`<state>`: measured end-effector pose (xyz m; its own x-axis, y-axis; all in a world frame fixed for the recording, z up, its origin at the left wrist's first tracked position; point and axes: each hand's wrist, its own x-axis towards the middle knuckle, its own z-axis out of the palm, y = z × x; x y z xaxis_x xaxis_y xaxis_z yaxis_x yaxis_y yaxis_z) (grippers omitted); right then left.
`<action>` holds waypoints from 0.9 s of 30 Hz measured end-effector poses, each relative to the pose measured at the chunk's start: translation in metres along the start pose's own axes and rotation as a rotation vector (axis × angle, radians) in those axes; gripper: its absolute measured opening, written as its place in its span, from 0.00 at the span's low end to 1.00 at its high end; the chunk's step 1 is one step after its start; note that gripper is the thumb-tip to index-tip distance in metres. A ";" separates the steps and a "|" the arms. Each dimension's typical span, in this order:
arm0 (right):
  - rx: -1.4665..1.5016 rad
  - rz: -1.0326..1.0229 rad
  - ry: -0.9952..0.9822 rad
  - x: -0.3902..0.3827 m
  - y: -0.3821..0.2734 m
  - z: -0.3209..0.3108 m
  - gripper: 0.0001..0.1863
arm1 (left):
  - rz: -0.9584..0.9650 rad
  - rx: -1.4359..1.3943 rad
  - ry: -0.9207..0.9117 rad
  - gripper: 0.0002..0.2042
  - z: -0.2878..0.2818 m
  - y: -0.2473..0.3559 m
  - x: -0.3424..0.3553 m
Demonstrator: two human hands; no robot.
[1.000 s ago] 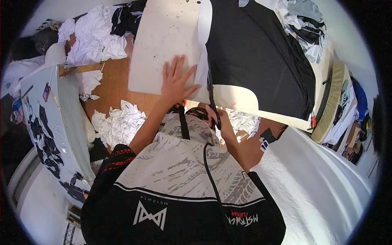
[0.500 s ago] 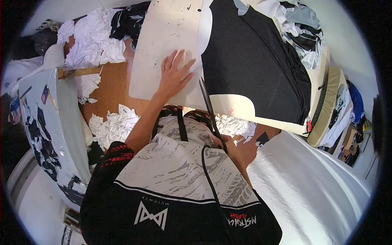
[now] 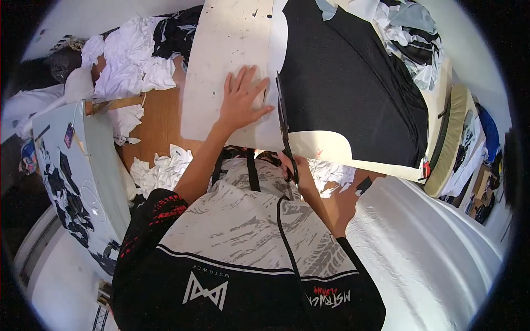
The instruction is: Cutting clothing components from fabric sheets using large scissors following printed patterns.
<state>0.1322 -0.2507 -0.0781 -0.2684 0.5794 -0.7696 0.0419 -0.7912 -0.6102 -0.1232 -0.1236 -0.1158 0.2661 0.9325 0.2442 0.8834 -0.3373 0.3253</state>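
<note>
With fingers spread, my left hand (image 3: 243, 101) lies flat on a pale, off-white sheet or board (image 3: 212, 60). My right hand (image 3: 298, 170) grips the handles of long dark scissors (image 3: 284, 113) at the table's near edge. The blades point away from me, along the border between the pale sheet and a large black fabric piece (image 3: 342, 83). How far the blades are apart is hard to see. The black fabric has curved edges and lies on a cream-coloured surface (image 3: 323, 144). Its right side is bunched in folds.
White cloth scraps (image 3: 160, 172) lie on the brown floor (image 3: 157, 116) at left, more beneath the table. A heap of grey, black and white fabric (image 3: 411, 41) sits at the far right. White shiny sheeting (image 3: 419, 243) spreads to my right. A small red-handled tool (image 3: 425, 168) rests at the table corner.
My right hand has moved forward with the scissors, whose tips now reach farther along the black fabric's left edge. My left hand stays flat, its fingers slightly shifted. The whole view has moved slightly.
</note>
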 end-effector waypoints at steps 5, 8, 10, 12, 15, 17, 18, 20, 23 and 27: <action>-0.046 -0.011 0.043 0.003 -0.003 0.005 0.27 | -0.005 -0.005 -0.023 0.35 0.000 0.002 0.001; -0.046 0.004 0.066 -0.001 -0.008 0.011 0.26 | -0.002 0.007 -0.008 0.36 0.000 0.002 -0.003; -0.141 0.020 0.110 0.001 -0.005 0.010 0.26 | -0.004 -0.013 0.004 0.37 -0.001 0.001 -0.003; -0.148 0.032 0.114 -0.003 -0.003 0.007 0.26 | -0.006 -0.028 0.009 0.38 0.000 0.001 -0.003; -0.091 0.042 0.113 -0.011 0.009 0.000 0.26 | -0.004 -0.046 0.017 0.38 0.002 0.000 -0.004; -0.170 0.060 0.094 -0.017 0.029 -0.016 0.25 | 0.005 -0.053 0.025 0.39 0.001 0.000 -0.005; -0.172 0.046 0.101 -0.021 0.041 -0.026 0.25 | 0.011 -0.034 0.018 0.37 0.000 -0.002 -0.005; -0.258 -0.024 0.052 -0.038 0.065 -0.041 0.25 | 0.042 -0.027 0.023 0.36 0.001 -0.003 -0.002; -0.283 0.000 0.201 -0.087 0.063 -0.030 0.23 | 0.046 -0.036 0.101 0.32 0.005 -0.019 -0.003; -0.094 -0.101 0.370 -0.125 0.131 -0.039 0.20 | -0.031 -0.059 0.120 0.29 0.007 -0.016 -0.004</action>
<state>0.2090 -0.4193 -0.0695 0.0885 0.6982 -0.7104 0.1254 -0.7153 -0.6874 -0.1359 -0.1206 -0.1281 0.1878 0.9215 0.3400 0.8652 -0.3190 0.3867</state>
